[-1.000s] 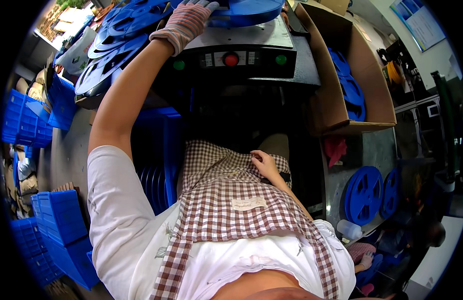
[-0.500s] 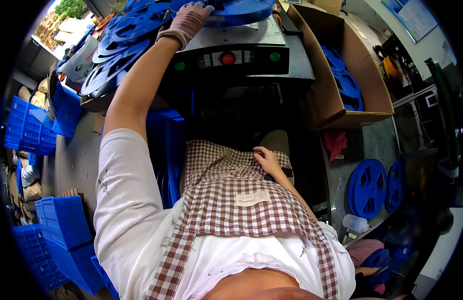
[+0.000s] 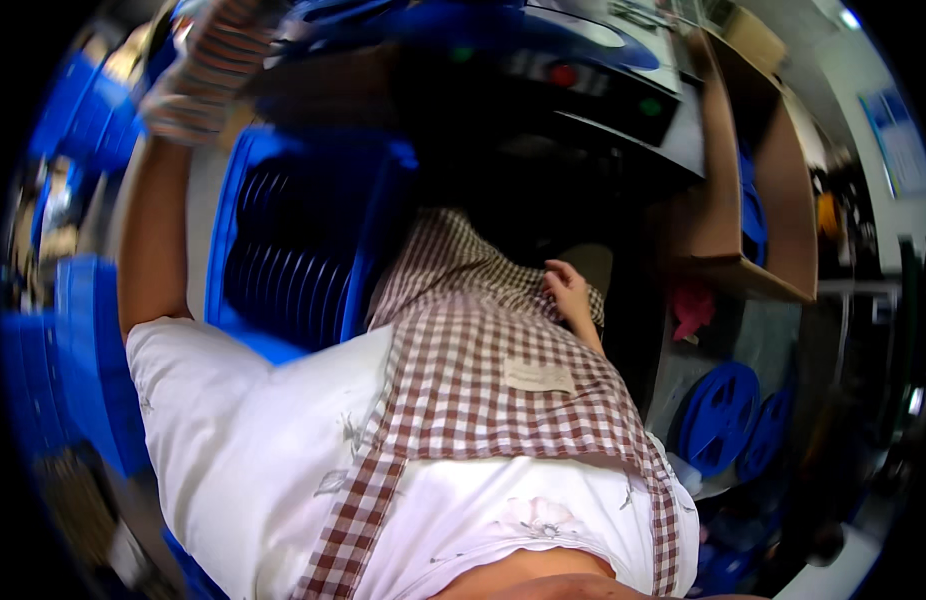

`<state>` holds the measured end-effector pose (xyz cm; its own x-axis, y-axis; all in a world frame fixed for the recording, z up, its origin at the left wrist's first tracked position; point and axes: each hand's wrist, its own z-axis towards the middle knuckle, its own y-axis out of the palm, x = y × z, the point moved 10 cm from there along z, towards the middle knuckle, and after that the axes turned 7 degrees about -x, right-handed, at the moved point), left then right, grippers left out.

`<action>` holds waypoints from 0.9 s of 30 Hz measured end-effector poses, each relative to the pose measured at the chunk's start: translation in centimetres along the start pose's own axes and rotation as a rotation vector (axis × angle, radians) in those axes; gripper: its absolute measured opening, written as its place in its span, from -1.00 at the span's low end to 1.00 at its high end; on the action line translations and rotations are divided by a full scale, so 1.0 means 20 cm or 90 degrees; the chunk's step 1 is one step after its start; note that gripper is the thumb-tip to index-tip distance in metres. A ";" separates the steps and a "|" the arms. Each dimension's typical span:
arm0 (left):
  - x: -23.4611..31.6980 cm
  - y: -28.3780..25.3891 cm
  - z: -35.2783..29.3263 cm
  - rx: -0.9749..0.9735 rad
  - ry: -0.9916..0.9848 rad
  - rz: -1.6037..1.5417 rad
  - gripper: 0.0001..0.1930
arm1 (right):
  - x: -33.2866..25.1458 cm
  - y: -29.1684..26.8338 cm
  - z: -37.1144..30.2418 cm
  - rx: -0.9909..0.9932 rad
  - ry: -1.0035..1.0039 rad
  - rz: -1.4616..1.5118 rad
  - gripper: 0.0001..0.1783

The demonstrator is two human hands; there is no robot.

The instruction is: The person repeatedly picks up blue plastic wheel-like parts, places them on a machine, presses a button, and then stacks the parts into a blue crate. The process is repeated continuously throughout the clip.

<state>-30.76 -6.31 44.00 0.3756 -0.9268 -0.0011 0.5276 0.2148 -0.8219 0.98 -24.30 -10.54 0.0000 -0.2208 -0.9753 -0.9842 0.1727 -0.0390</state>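
Note:
My left hand (image 3: 211, 75), in a striped knit glove, reaches out at the upper left beside blue reels piled along the top. Motion smears its fingers, so whether they hold anything is hidden. Bare and relaxed, my right hand (image 3: 569, 287) rests on the lap of my checked apron (image 3: 493, 400), its loosely bent fingers showing and nothing in them. A blue reel (image 3: 628, 48) lies on top of the machine, whose dark front has a red button (image 3: 562, 75) and a green button (image 3: 650, 106).
By my left side stands a blue crate (image 3: 219, 255) with several thin discs (image 3: 288, 285) on edge. A cardboard box (image 3: 795, 225) holding blue reels is at the right. More blue reels (image 3: 718, 415) stand lower right; blue bins (image 3: 88, 350) are stacked far left.
My left hand has left the reel on the machine and swung left. The view has turned left, bringing the blue crate into sight. My right hand still rests on my lap.

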 end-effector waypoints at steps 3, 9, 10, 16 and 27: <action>-0.16 -0.16 -0.39 -0.038 -0.221 -0.129 -0.69 | 0.04 -0.04 -0.01 -0.023 0.026 -0.018 -0.66; -0.39 -0.18 -1.06 0.079 -0.535 -0.433 -0.61 | 0.11 -0.08 0.12 -0.118 0.123 -0.039 -0.65; -0.37 -0.10 -1.07 0.090 -0.485 -0.467 -0.61 | 0.10 -0.06 0.14 -0.130 0.118 -0.068 -0.66; -1.00 0.72 -1.90 0.091 -0.763 -0.711 -0.57 | 0.02 -0.06 0.10 -0.150 0.121 -0.213 -0.67; -1.12 1.05 -2.30 -0.229 -0.843 0.058 -0.50 | -0.07 -0.15 0.00 -0.112 0.125 -0.275 -0.66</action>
<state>-63.09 4.71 0.50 0.9439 0.1137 0.3099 0.3141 -0.0204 -0.9492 4.00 -24.43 -9.01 0.3973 -0.4158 -0.8181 -0.9166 -0.1353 -0.3763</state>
